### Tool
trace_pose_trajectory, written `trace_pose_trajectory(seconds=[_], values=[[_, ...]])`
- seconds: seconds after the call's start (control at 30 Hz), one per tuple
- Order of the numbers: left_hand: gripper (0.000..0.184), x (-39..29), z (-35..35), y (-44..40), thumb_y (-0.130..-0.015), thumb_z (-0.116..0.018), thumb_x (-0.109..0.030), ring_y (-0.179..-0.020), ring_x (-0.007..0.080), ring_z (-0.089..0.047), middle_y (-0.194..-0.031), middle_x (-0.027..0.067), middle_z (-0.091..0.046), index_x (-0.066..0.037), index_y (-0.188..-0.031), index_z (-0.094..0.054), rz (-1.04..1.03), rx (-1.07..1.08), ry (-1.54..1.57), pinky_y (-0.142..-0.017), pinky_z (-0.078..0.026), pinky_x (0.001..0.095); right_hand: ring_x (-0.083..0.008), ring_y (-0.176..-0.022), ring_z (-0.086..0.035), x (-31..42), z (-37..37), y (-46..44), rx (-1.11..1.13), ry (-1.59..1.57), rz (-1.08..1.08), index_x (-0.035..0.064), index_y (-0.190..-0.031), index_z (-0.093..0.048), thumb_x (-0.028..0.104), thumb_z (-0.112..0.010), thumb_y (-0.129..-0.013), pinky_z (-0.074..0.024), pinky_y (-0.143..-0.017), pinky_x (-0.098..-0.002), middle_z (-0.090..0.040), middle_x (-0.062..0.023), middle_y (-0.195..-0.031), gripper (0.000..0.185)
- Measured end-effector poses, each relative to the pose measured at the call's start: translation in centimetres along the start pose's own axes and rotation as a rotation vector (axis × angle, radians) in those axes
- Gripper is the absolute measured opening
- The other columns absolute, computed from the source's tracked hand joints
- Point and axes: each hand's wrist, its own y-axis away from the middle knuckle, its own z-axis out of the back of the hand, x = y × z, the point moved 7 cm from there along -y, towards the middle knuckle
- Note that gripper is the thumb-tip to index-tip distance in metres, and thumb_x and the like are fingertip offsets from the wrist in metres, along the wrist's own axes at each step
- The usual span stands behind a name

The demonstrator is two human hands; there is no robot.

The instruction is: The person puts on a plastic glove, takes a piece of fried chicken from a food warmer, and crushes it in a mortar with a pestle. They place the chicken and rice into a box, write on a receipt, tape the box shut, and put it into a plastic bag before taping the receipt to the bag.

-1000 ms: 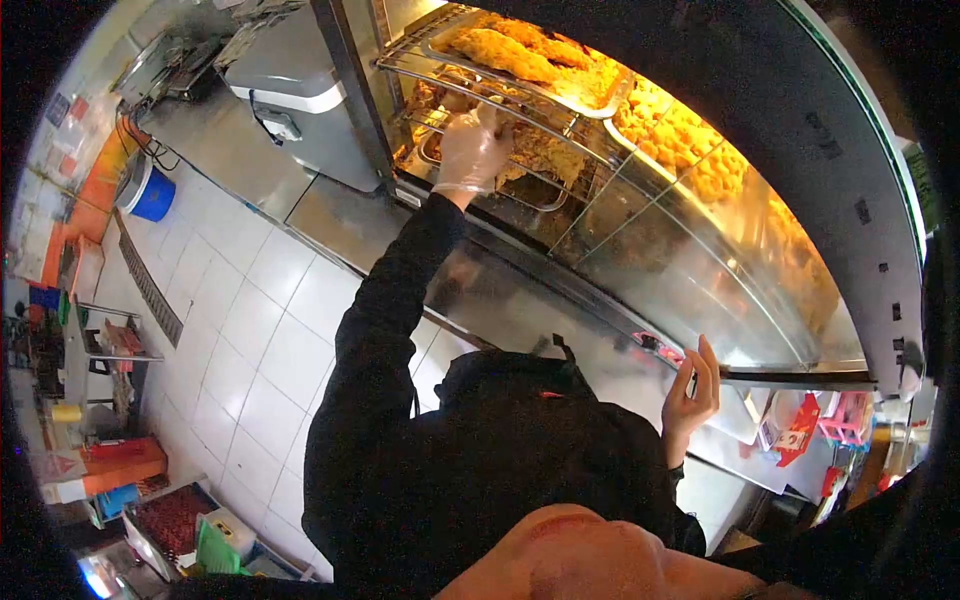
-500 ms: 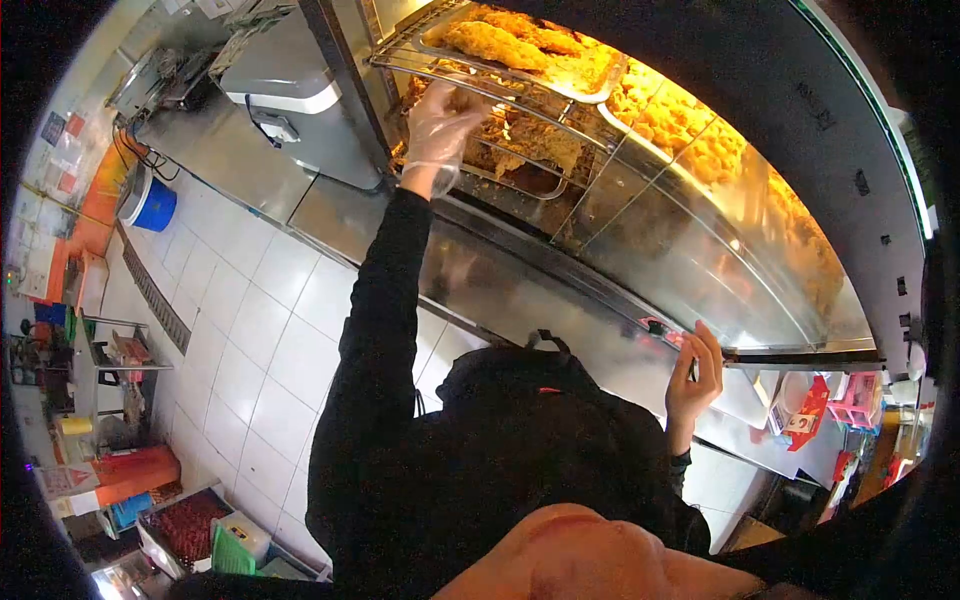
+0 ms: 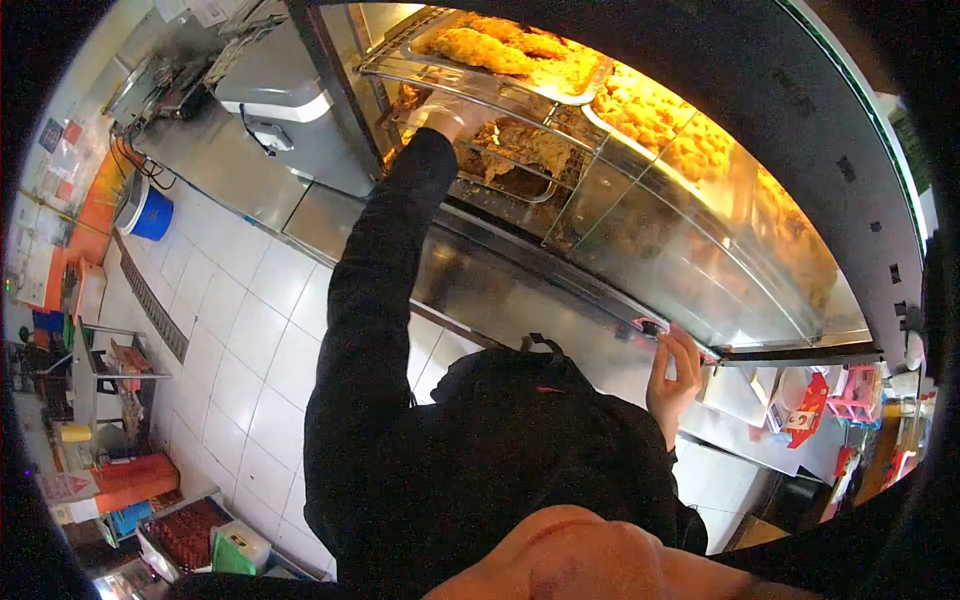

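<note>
My left hand (image 3: 452, 112), in a clear plastic glove, reaches into a lit glass warming cabinet (image 3: 640, 215). It is beneath the upper wire rack (image 3: 480, 92), close to browned fried pieces (image 3: 530, 150) on the lower level. The rack and glare hide its fingers, so what they touch cannot be made out. Above it, a metal tray (image 3: 585, 98) holds large golden fried cutlets (image 3: 480, 48). Bare and loosely bent, my right hand (image 3: 677, 378) is open beside the cabinet's lower edge, with no object visible in it.
Left of the cabinet, a grey lidded appliance (image 3: 285, 90) stands on the steel counter (image 3: 215, 150). Small fried pieces (image 3: 665, 115) fill another section. A blue-and-white bucket (image 3: 150, 213) sits on the tiled floor (image 3: 265, 320). Red packaging (image 3: 808, 412) lies at the right.
My left hand has gone deeper into the cabinet, beneath the upper rack, and its fingers are now hidden. My right hand has shifted slightly left and down in view, its fingers still bent.
</note>
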Motion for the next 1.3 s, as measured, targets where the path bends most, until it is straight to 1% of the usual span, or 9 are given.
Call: trace_pose_trajectory(seconds=[0.03,0.2,0.47,0.53,0.7,0.8,1.07,1.23,1.3], values=[[0.041,-0.1,0.1,-0.1,-0.084,-0.065,-0.035,-0.089,0.0249,-0.061,-0.101,0.0157,-0.062,-0.003,-0.110,-0.058,-0.004,0.051,0.035,-0.078,-0.049,0.0403,-0.0282,-0.093,-0.064,-0.1,0.0,0.2,-0.003,0.013,-0.011,-0.0008,-0.088,-0.067,-0.004,-0.063,-0.081,-0.0488,-0.082,-0.0352,-0.066,-0.0170,-0.099,0.009],[0.043,0.6,0.3,-0.3,-0.085,-0.064,-0.036,-0.092,0.0254,-0.060,-0.105,0.0156,-0.061,-0.005,-0.114,-0.056,-0.010,0.223,0.137,-0.080,-0.048,0.0408,-0.0273,-0.094,-0.063,-1.0,-0.3,0.7,0.009,0.025,-0.045,-0.0007,-0.089,-0.068,-0.002,-0.063,-0.081,-0.0479,-0.084,-0.0342,-0.065,-0.0158,-0.101,0.009],[0.047,-0.1,0.8,0.0,-0.085,-0.063,-0.037,-0.097,0.0263,-0.058,-0.110,0.0156,-0.058,-0.007,-0.119,-0.052,-0.045,0.222,0.199,-0.084,-0.046,0.0416,-0.0276,-0.095,-0.063,-1.2,-0.9,-0.2,0.007,-0.021,-0.080,-0.0004,-0.088,-0.068,-0.001,-0.063,-0.081,-0.0472,-0.085,-0.0344,-0.066,-0.0148,-0.100,0.009],[0.047,-0.8,0.9,0.3,-0.085,-0.062,-0.037,-0.098,0.0265,-0.057,-0.111,0.0156,-0.058,-0.007,-0.120,-0.051,-0.053,0.196,0.189,-0.085,-0.046,0.0418,-0.0284,-0.092,-0.064,-1.0,-1.2,-0.3,0.011,-0.021,-0.022,0.0009,-0.087,-0.067,-0.001,-0.065,-0.080,-0.0488,-0.082,-0.0348,-0.065,-0.0152,-0.099,0.007],[0.050,-1.2,1.1,0.3,-0.085,-0.061,-0.038,-0.101,0.0270,-0.056,-0.115,0.0156,-0.056,-0.008,-0.124,-0.049,-0.043,0.183,0.166,-0.087,-0.044,0.0423,-0.0281,-0.094,-0.063,-1.2,-2.4,-1.0,0.041,-0.064,-0.031,0.0012,-0.088,-0.068,-0.001,-0.063,-0.081,-0.0476,-0.083,-0.0347,-0.065,-0.0149,-0.100,0.009],[0.051,-1.3,1.1,0.4,-0.086,-0.061,-0.038,-0.103,0.0273,-0.055,-0.117,0.0156,-0.055,-0.009,-0.126,-0.048,-0.051,0.248,0.150,-0.089,-0.044,0.0426,-0.0283,-0.094,-0.063,-0.9,-2.9,-1.3,0.065,-0.077,-0.019,0.0010,-0.088,-0.068,-0.001,-0.062,-0.081,-0.0479,-0.082,-0.0347,-0.065,-0.0153,-0.099,0.009],[0.055,-3.2,1.5,0.4,-0.086,-0.059,-0.040,-0.107,0.0281,-0.053,-0.122,0.0156,-0.053,-0.011,-0.131,-0.044,-0.131,0.523,0.108,-0.092,-0.042,0.0434,-0.0287,-0.093,-0.064,-1.1,-2.9,-1.4,0.056,-0.085,-0.018,-0.0005,-0.086,-0.066,-0.001,-0.061,-0.081,-0.0485,-0.081,-0.0349,-0.065,-0.0155,-0.096,0.007],[0.058,-4.4,1.9,-0.5,-0.086,-0.059,-0.040,-0.110,0.0287,-0.052,-0.125,0.0155,-0.051,-0.012,-0.134,-0.042,-0.193,0.577,0.058,-0.095,-0.040,0.0439,-0.0281,-0.091,-0.064,-1.0,-3.1,-1.3,0.068,-0.081,-0.049,0.0001,-0.085,-0.066,0.000,-0.062,-0.081,-0.0488,-0.080,-0.0338,-0.065,-0.0152,-0.094,0.006],[0.059,-4.7,2.1,-0.6,-0.086,-0.058,-0.041,-0.112,0.0289,-0.051,-0.127,0.0155,-0.051,-0.013,-0.136,-0.041,-0.223,0.585,0.014,-0.096,-0.040,0.0441,-0.0280,-0.091,-0.064,-1.1,-3.4,-1.3,0.057,-0.081,-0.025,0.0003,-0.085,-0.066,0.000,-0.062,-0.081,-0.0489,-0.080,-0.0336,-0.065,-0.0151,-0.094,0.006]])
